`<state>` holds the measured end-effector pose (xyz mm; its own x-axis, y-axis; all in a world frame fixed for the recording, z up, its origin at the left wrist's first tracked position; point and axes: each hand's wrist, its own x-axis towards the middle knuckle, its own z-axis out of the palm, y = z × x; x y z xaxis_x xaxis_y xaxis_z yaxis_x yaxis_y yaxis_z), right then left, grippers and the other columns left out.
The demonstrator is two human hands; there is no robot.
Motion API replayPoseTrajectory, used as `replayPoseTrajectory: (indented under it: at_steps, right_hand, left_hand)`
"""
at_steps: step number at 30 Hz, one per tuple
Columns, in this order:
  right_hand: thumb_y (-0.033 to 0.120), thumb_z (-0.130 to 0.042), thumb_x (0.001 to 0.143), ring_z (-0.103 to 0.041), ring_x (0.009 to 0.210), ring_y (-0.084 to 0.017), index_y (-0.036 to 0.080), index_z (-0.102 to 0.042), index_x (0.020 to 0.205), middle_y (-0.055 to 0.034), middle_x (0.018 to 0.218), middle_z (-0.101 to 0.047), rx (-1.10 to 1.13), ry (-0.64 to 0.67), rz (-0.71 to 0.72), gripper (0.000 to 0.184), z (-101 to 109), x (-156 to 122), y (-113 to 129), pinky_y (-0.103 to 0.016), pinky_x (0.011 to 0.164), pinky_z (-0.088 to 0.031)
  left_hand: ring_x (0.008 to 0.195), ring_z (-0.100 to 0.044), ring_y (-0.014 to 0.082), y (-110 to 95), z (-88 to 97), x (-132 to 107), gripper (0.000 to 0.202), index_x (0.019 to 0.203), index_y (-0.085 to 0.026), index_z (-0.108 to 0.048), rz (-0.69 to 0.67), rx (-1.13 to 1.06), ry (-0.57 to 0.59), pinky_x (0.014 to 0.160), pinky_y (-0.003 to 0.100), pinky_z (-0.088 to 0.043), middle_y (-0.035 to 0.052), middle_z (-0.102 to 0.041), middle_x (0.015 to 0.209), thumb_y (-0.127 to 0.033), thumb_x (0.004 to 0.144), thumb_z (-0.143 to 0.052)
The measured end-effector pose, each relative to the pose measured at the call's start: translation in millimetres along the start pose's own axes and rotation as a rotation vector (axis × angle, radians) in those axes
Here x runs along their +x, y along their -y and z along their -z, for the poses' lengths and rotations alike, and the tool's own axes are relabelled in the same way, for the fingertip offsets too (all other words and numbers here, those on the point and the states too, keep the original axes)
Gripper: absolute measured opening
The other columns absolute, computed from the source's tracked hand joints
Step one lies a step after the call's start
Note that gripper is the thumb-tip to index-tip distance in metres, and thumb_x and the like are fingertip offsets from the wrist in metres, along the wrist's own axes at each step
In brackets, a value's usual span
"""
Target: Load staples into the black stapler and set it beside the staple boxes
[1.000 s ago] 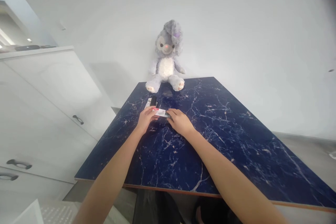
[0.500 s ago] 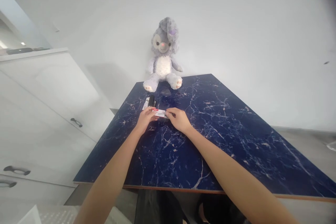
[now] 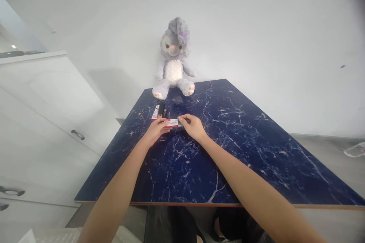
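A small red and white box (image 3: pixel 173 123) is held just above the tabletop by my left hand (image 3: pixel 154 132), whose fingers are closed around its left end. At the box's right end, the thumb and fingers of my right hand (image 3: pixel 194 126) are pinched together. Something small and greyish shows between those fingertips and the box, too small to name. Just behind my left hand lies a black object (image 3: pixel 161 108) that looks like a stapler, with an orange patch near its front. Against its left side is a white packet or box (image 3: pixel 155 111) with print.
At the far edge of the dark blue marbled table (image 3: pixel 242 152) a grey plush rabbit (image 3: pixel 173 55) sits against the wall. White cabinets (image 3: pixel 42 121) with dark handles stand to the left. On the floor at right is a clear plastic item (image 3: pixel 355 150).
My right fingertips have drawn slightly away from the box's right end, so more of that end shows. The left hand keeps its hold. The whole view has shifted a little.
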<state>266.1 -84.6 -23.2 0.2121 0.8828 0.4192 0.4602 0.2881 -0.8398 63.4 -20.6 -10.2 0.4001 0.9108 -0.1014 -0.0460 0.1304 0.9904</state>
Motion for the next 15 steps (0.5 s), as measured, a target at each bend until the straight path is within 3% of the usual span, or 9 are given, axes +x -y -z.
replayPoseTrajectory:
  at_steps: [7,12,15]
  right_hand:
    - [0.041,-0.061,0.092,-0.073,0.091,-0.019,0.018,-0.073,0.099,-0.0084,0.116,-0.075,0.302,0.002,-0.073,0.027,-5.3,4.7,-7.8,-0.033,0.086,-0.057]
    - [0.038,-0.060,0.092,-0.072,0.092,-0.021,0.020,-0.075,0.099,-0.0071,0.107,-0.077,0.146,-0.015,-0.078,0.024,-4.9,5.8,-11.6,-0.037,0.091,-0.055]
    - [0.040,-0.058,0.093,-0.071,0.088,-0.021,0.020,-0.074,0.097,-0.0061,0.100,-0.077,0.148,-0.035,-0.086,0.026,-3.3,6.1,-9.7,-0.035,0.086,-0.055]
  left_hand:
    - [0.080,-0.076,0.0207,-2.9,-3.1,-2.4,0.026,0.109,-0.014,-0.068,-0.002,0.001,-0.008,0.071,0.028,-0.063,0.0137,-0.076,0.101,-0.024,0.086,-0.075]
    - [0.081,-0.076,0.0195,-3.2,-3.9,-2.0,0.026,0.110,-0.012,-0.068,0.001,-0.022,-0.036,0.075,0.029,-0.063,0.0145,-0.076,0.104,-0.023,0.087,-0.073]
    - [0.080,-0.076,0.0195,-1.9,-3.2,-0.6,0.024,0.109,-0.013,-0.069,0.000,-0.024,-0.041,0.075,0.029,-0.063,0.0137,-0.076,0.102,-0.023,0.088,-0.072]
